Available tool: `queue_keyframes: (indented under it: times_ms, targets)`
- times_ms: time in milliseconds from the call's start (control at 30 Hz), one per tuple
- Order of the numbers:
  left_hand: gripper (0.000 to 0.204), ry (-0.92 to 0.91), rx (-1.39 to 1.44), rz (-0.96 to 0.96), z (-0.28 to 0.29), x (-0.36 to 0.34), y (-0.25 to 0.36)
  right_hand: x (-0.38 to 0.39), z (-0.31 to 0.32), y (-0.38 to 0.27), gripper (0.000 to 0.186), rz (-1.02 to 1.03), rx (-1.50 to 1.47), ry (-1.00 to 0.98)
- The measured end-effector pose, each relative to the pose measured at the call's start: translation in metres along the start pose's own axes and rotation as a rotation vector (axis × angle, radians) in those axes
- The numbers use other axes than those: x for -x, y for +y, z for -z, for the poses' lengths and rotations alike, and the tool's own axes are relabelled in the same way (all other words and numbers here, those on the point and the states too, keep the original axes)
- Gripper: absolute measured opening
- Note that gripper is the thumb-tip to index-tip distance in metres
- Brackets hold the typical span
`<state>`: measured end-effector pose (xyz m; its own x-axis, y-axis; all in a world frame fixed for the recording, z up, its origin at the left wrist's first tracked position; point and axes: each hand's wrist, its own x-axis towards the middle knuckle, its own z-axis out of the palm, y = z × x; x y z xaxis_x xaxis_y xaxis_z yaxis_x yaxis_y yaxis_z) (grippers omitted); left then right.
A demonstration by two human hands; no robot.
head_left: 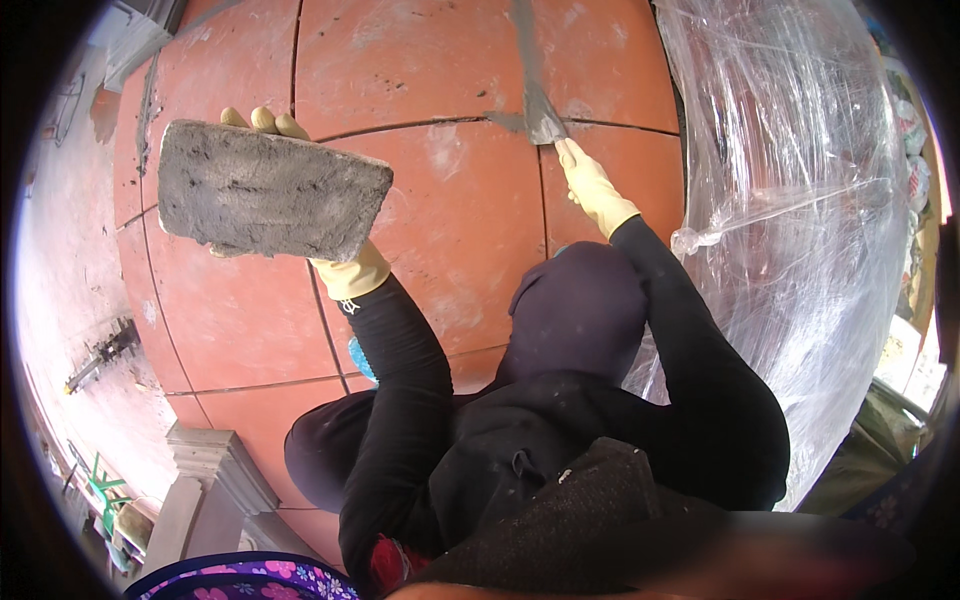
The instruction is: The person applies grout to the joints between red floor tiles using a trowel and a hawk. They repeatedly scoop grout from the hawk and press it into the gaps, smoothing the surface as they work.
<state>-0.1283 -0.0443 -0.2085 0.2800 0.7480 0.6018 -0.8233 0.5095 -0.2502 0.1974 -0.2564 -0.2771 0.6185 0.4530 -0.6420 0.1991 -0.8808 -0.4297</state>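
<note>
My left hand (pixel 354 272), in a pale yellow rubber glove, holds up a rectangular board (pixel 270 190) thickly coated with grey mortar. Its fingertips curl over the far edge; the palm is hidden beneath. In the same kind of glove, my right hand (pixel 598 192) grips a putty knife (pixel 543 122) by its handle. The smeared grey blade rests where joints between orange-red floor tiles (pixel 440 200) meet. A wide band of wet grey grout (pixel 526 55) runs from the blade toward the far edge. The joints nearer me look dark and narrow.
Clear plastic sheeting (pixel 790 200) covers something bulky on the right. A grey moulded pillar base (pixel 215 480) stands at lower left, another (pixel 135 38) at far left. A dark tool (pixel 103 353) lies on the pale floor at left. My bent knees are close to the tiles.
</note>
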Motion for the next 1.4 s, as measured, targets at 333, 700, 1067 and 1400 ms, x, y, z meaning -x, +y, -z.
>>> queue_keyframes:
  times_ms: [333, 700, 1067, 1400]
  targets:
    - [0.114, -0.028, 0.030, 0.033, -0.001, -0.001, 0.002, 0.045, -0.011, 0.036, 0.060, -0.046, 0.148, 0.008]
    - [0.116, 0.088, 0.033, -0.145, 0.001, 0.002, 0.003, 0.085, -0.093, 0.190, 0.062, 0.363, -0.024, 0.252]
    - [0.102, 0.407, -0.335, -0.180, -0.085, -0.050, -0.004, 0.162, -0.005, 0.113, 0.056, 0.258, 0.049, 0.474]
    - [0.097, 0.980, -0.614, 0.061, -0.304, -0.070, -0.009, 0.318, 0.081, 0.051, 0.029, -0.075, -0.220, 0.016]
